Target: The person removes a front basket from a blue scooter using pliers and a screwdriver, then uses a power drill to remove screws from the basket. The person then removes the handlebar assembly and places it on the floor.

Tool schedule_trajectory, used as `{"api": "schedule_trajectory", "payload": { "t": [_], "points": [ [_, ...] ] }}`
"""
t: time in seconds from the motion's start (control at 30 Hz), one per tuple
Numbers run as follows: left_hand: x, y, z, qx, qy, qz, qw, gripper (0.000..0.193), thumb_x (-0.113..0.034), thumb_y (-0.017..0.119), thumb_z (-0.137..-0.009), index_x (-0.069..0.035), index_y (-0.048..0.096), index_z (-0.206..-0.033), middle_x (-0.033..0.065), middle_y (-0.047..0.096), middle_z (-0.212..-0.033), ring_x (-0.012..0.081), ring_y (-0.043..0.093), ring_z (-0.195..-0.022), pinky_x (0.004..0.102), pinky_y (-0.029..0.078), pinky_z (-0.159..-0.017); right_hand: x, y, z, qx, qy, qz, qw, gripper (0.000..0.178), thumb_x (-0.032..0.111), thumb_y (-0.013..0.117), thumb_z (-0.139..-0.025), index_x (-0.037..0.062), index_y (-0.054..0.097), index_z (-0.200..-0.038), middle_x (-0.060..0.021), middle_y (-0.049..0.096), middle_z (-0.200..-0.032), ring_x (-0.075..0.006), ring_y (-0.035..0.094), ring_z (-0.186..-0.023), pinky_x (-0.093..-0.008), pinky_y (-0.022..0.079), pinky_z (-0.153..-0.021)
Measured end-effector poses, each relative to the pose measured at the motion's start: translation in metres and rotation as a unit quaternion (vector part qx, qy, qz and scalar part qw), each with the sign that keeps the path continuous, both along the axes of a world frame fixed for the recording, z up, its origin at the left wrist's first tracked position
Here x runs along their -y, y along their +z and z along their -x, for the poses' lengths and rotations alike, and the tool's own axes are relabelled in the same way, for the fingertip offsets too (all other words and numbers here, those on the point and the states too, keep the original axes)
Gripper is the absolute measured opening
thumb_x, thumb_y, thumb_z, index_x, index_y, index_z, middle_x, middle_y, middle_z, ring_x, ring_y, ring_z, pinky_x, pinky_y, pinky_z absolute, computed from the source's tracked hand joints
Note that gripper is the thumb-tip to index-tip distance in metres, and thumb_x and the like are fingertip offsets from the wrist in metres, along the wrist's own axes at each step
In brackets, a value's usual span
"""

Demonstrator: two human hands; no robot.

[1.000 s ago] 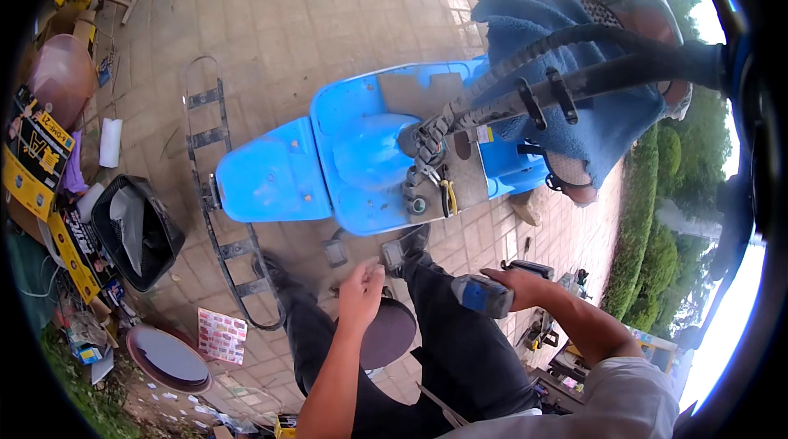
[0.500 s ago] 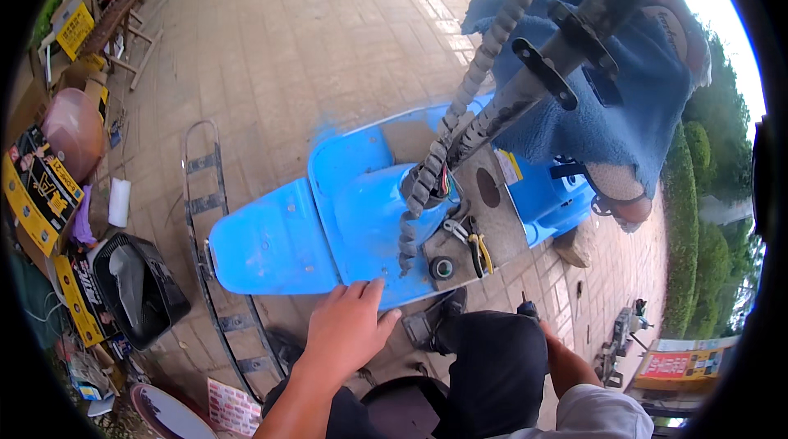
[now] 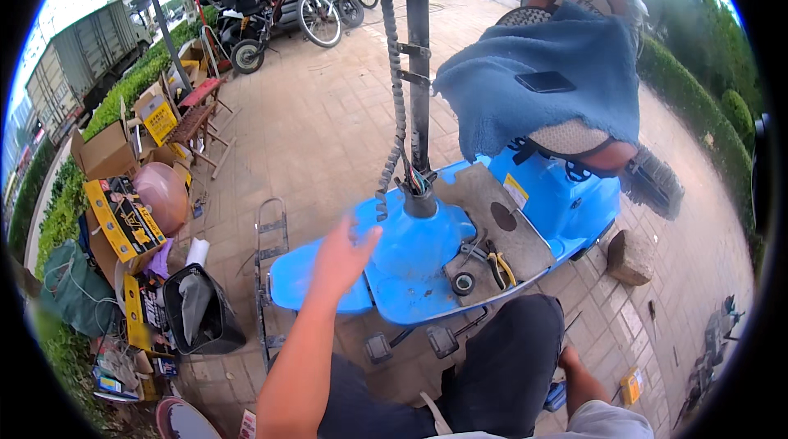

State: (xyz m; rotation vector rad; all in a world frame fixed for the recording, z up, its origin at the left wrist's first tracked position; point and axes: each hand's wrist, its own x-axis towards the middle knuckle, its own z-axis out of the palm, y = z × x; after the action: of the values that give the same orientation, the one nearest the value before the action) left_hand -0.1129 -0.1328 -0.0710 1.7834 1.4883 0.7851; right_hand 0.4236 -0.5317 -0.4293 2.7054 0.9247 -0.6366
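So the bare left hand (image 3: 340, 257) had just moved: half a second earlier it was down at the near edge of the glossy blue plastic scooter body (image 3: 419, 248), and now it was up over that body, to the near left of the upright black metal steering column (image 3: 419, 114). Its fingers were loosely open, thumb apart, and nothing showed in their grip. The blue body sat right around the foot of the column. The view had tipped up too, so a bunch of parked bicycles (image 3: 318, 16) showed well beyond the column.

My read: that put a free hand within easy reach of the thin coloured wires (image 3: 419, 182) poking out at the column's foot. The yellow-and-black handled pliers (image 3: 501, 269) and the round black roll of tape (image 3: 463, 284) lay to the column's near right, untouched.

The hard-to-see stuff: the left fingertips were a blur, and I couldn't tell if they were touching the blue plastic. The bare right hand (image 3: 567, 358), low and well to the column's near right, was mostly behind the dark-trousered knee (image 3: 529, 332). A second earlier it had a blue-and-grey power tool in plain sight; now only a blue chunk (image 3: 556, 396) showed under that wrist, so can't say how its fingers stood or what they held. The column's top was cut off as well.
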Motion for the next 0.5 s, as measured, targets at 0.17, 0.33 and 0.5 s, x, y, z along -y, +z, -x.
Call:
{"api": "schedule_trajectory", "payload": {
  "t": [0.17,0.33,0.5],
  "points": [
    [-0.008,-0.008,-0.026,0.127,-0.021,0.004,0.992,0.074,-0.041,0.07,-0.085,0.008,0.046,-0.136,0.0231,0.064,-0.116,0.0267,0.063,-0.108,0.0368,0.049,-0.089,-0.142,0.174,-0.006,-0.084,0.071,-0.394,0.912,0.048,0.024,0.072,-0.08,-0.0067,0.062,-0.115,-0.0236,0.068,-0.109,-0.0344,0.066,-0.103,-0.0395,0.051,-0.09],
    [-0.041,0.01,-0.031,0.028,0.001,-0.035,0.999,0.072,-0.041,0.071,-0.082,0.008,0.051,-0.131,0.0226,0.067,-0.109,0.0274,0.066,-0.102,0.0366,0.051,-0.083,-0.26,0.368,0.096,-0.173,0.234,-0.474,0.831,0.042,0.023,0.068,-0.086,-0.0073,0.061,-0.115,-0.0211,0.068,-0.108,-0.0301,0.066,-0.102,-0.0386,0.05,-0.089],
    [-0.04,0.015,-0.036,0.043,0.019,-0.009,0.999,0.07,-0.039,0.07,-0.085,0.008,0.05,-0.133,0.0221,0.066,-0.113,0.027,0.062,-0.107,0.0374,0.047,-0.091,-0.374,0.414,0.151,-0.156,0.42,-0.433,0.782,0.044,0.026,0.069,-0.082,-0.0062,0.064,-0.111,-0.0224,0.069,-0.104,-0.0317,0.067,-0.095,-0.0386,0.051,-0.084]
  ]
}}
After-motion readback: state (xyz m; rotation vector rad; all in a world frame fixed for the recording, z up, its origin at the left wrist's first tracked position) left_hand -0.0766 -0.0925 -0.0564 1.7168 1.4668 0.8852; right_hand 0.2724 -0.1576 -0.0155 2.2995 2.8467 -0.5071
